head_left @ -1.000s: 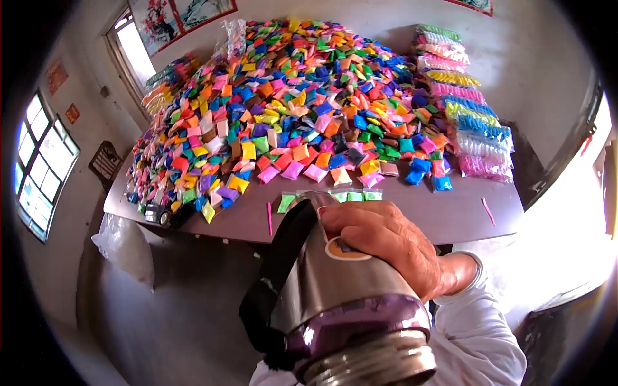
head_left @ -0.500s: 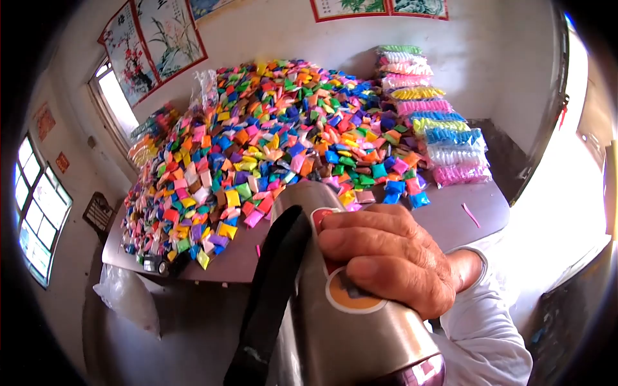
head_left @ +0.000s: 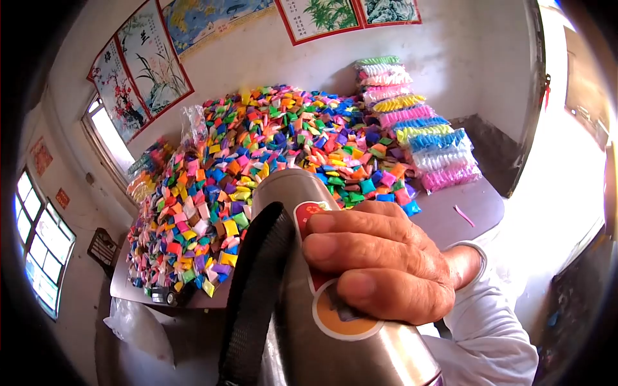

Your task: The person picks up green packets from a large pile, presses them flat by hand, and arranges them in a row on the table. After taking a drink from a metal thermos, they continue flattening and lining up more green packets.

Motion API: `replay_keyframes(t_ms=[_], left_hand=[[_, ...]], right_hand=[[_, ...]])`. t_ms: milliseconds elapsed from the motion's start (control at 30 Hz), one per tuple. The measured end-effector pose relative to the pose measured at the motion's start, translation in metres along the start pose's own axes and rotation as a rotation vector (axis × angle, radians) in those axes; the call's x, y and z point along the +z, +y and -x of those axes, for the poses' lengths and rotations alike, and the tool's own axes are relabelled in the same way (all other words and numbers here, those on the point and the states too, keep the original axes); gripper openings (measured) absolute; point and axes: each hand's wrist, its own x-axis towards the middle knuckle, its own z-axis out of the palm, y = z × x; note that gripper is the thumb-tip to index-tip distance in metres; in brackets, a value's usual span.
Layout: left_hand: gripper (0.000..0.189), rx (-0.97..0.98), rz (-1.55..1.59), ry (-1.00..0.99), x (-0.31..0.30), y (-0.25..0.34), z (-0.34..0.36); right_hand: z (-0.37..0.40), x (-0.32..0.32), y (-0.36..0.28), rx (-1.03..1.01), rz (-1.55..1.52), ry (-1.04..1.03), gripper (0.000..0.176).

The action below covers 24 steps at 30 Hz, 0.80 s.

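Note:
My right hand (head_left: 386,264) is closed round a brushed steel thermos flask (head_left: 293,350), its fingers lying across the side. The thumb is out of sight. Close to the camera, the flask lies tilted, with its narrower rounded end pointing away from me toward the table. A red label and a round orange sticker (head_left: 346,312) show beside and under the fingers. Along the flask's left side runs a black strap (head_left: 257,283). The flask's near end is cut off by the lower frame edge. My left hand is out of view.
Small colourful packets (head_left: 264,141) form a large heap on the table (head_left: 479,202). Bagged bundles (head_left: 428,132) are stacked at its right, near a pink strip (head_left: 463,216). A clear plastic bag (head_left: 138,331) hangs at the left edge. A bright doorway opens at the right.
The view has tilted up, so the heap and table sit lower in the picture. The flask's far end and my right hand have shifted slightly left; the grip is the same.

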Motion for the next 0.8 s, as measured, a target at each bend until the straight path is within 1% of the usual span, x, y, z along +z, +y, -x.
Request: replay_keyframes(t_ms=[100,267,467,567,800], left_hand=[[0.030,-0.003,0.005,-0.001,0.002,0.002,0.002],[0.030,-0.003,0.013,0.005,0.000,0.002,0.004],[0.030,-0.001,0.027,0.011,-0.001,0.002,0.006],[0.030,0.000,0.030,0.010,0.000,0.002,0.006],[0.030,0.002,0.046,0.013,0.001,0.003,0.008]], right_hand=[[-0.003,-0.003,-0.001,-0.019,-0.001,0.006,0.043],[-0.009,-0.013,0.000,-0.051,-0.003,-0.092,0.047],[-0.017,-0.012,-0.003,-0.049,-0.005,-0.053,0.046],[-0.016,-0.010,0.001,-0.085,0.017,-0.023,0.045],[-0.025,-0.015,-0.002,-0.077,0.010,-0.012,0.045]])
